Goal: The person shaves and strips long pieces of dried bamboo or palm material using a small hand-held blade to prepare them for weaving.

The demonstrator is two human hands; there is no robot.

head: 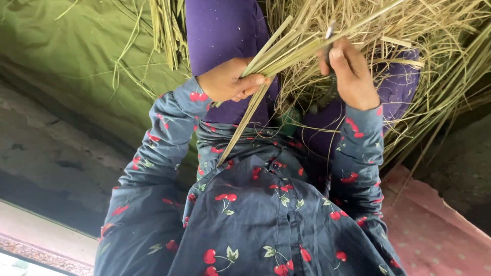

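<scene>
Cherry-print shirt, left hand gripping (stiff) straw

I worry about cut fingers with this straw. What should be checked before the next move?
1. Left hand grips the stalk bundle firmly: ok.
2. Right hand closed on a thin object: ok; its kind: cannot tell.
3. Hands apart: ok.
4. Bundle ends even: not ok, they reach unevenly down to the shirt.
5. Loose straw clear of the right hand: not ok.
</scene>
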